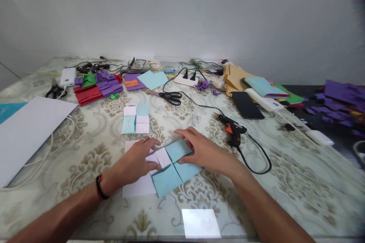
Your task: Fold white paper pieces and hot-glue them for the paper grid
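My left hand [135,165] lies over a white sheet [135,190], thumb and fingers spread apart. Its thumb touches the folded white paper squares [163,158] beside it. Across from it, my right hand [207,152] rests on the right side of a folded light blue square [176,151], with a gap between thumb and index finger. More folded light blue squares [167,180] adjoin these in a tilted block, partly covered by my fingers. Farther back sits a smaller block of white and light blue squares [135,119], lying flat.
A glue gun [235,129] with its cable lies right of my hand. Behind are black-handled scissors [171,98], a power strip [186,79] and coloured paper pieces [98,89]. A phone [247,105] lies at right, a large white sheet [31,133] at left. A bright white patch [201,223] shows in front.
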`<state>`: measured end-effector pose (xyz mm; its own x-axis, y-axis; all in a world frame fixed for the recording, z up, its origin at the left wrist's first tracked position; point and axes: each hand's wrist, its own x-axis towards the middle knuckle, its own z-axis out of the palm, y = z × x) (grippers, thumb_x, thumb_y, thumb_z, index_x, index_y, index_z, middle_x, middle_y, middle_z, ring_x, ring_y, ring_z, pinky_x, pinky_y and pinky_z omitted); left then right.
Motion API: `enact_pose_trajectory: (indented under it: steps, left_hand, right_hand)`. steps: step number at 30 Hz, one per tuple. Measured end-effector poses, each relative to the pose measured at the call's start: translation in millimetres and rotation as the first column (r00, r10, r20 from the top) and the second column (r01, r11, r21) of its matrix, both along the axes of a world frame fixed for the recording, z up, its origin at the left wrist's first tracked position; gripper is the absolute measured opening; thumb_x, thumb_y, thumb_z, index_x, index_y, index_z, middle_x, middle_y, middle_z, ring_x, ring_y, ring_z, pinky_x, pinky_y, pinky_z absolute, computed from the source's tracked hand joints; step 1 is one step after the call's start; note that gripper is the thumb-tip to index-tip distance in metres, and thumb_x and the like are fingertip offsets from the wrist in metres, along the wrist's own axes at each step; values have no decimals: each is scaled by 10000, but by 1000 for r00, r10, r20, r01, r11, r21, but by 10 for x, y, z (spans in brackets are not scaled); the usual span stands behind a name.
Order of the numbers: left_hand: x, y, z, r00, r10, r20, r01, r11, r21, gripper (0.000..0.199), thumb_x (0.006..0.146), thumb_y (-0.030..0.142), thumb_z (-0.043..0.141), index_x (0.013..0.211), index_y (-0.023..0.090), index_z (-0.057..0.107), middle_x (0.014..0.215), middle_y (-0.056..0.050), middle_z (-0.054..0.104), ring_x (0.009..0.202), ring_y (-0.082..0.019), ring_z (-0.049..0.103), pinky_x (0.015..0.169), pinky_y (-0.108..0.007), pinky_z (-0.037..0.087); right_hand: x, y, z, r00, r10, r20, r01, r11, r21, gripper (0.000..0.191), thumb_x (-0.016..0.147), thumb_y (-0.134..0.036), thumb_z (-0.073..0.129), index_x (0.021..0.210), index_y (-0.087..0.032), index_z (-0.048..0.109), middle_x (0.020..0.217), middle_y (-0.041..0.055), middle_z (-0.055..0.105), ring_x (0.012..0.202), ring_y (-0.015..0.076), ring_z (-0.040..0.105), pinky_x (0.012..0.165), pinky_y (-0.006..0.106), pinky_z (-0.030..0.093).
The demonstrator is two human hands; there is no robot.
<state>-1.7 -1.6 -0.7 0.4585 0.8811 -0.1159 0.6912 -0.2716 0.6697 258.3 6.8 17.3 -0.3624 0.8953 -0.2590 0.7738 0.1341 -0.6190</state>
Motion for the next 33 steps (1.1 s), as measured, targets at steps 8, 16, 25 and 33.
enact_pose_trajectory:
  steps: [8, 16, 25, 33]
  left_hand:
    - [-43, 39, 1, 986, -28, 165, 40, 997, -72, 569, 729, 122, 820, 1252, 245, 633, 1071, -37, 679, 929, -219, 615, 868, -383, 522]
    - [-42, 48, 37, 927, 7, 374, 76, 976, -205, 538, 754, 219, 836, 1237, 245, 602, 1076, -29, 582, 882, -179, 581, 849, -367, 537]
    - [-49, 64, 0, 881, 24, 472, 86, 974, -209, 372, 900, 415, 755, 1179, 217, 609, 1046, -50, 680, 930, -205, 637, 838, -343, 542]
    - [-38, 56, 59, 862, 105, 495, 51, 955, -291, 297, 908, 479, 713, 1003, 199, 747, 885, -45, 753, 890, -266, 694, 746, -351, 564]
  right_hand:
    - [-78, -11, 80, 969, 78, -234, -43, 988, 150, 635, 746, -64, 786, 1319, -304, 657, 1170, 30, 548, 894, 174, 603, 839, 330, 560]
    - [-77, -3, 24, 888, 71, -454, 33, 975, 218, 368, 777, -25, 703, 1038, -276, 770, 1235, 47, 582, 1031, 194, 642, 923, 357, 556]
    - [-112, 16, 23, 683, 13, -730, 131, 981, 140, 55, 874, -213, 741, 822, -229, 731, 1122, 71, 626, 1071, 205, 643, 966, 354, 555]
    - [-159, -29, 46, 681, -152, -716, 205, 979, -12, 329, 960, -453, 669, 1224, -259, 643, 1213, 84, 676, 1078, 223, 668, 909, 349, 560]
